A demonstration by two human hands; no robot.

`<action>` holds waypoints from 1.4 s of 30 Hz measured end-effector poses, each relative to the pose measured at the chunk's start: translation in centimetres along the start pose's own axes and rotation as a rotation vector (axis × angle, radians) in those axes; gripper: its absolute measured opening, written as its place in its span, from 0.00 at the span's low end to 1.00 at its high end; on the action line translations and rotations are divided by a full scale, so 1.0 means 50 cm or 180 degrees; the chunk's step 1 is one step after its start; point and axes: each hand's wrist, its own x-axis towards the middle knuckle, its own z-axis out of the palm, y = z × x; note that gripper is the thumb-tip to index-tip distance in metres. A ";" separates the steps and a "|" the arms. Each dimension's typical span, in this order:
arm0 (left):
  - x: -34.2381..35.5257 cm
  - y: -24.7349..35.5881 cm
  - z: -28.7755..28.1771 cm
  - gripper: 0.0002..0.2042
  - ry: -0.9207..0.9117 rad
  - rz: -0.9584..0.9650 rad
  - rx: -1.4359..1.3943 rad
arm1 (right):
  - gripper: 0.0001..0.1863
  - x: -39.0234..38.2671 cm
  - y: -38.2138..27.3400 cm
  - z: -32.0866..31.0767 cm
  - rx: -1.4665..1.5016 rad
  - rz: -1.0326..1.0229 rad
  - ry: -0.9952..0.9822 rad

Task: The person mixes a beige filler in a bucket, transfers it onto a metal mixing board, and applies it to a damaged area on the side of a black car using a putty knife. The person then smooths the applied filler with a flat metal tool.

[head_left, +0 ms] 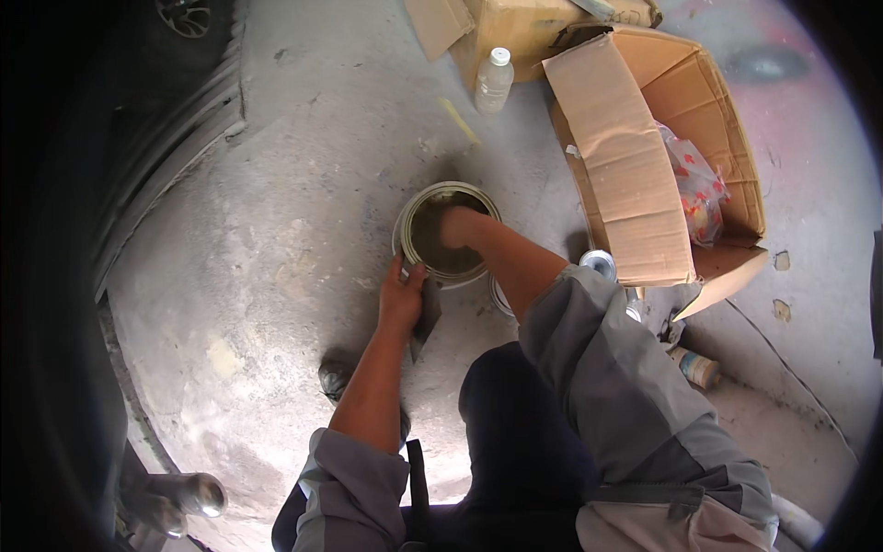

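A round metal can (pixel 411 196) with a bare metallic rim stands on the floor in front of me, its inside dark and murky. My right hand (pixel 457 227) reaches down into it, and its fingers are lost in the shadow there, so whatever they hold is hidden. Beside the can's near left edge, my left hand (pixel 401 296) is closed on a flat dark plate (pixel 427 317) that hangs down toward my knees. The fingertips of this hand lie close against the can's side; whether they touch it is unclear.
An open cardboard box (pixel 635 166) with a red-patterned plastic bag (pixel 696 189) inside lies to the right. A clear bottle (pixel 494 81) stands beyond the can. Small tins (pixel 598 265) sit beside my right forearm, and a labelled can (pixel 696 368) lies farther right. Metal cylinders (pixel 198 495) are at lower left.
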 end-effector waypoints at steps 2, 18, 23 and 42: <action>0.008 -0.014 -0.003 0.27 -0.0072 -0.0278 -0.0174 | 0.20 0.001 0.001 0.000 0.0060 0.0001 0.0048; 0.016 -0.021 -0.009 0.29 -0.0011 -0.0467 0.0066 | 0.16 -0.080 -0.049 -0.046 0.0215 0.0335 0.0557; 0.008 -0.017 -0.006 0.28 0.0038 -0.0442 -0.0056 | 0.16 -0.074 -0.029 -0.020 -0.0081 -0.0194 0.0735; 0.011 -0.015 -0.008 0.27 0.0056 -0.0460 -0.0081 | 0.25 -0.107 -0.037 -0.030 0.0329 -0.0067 0.1084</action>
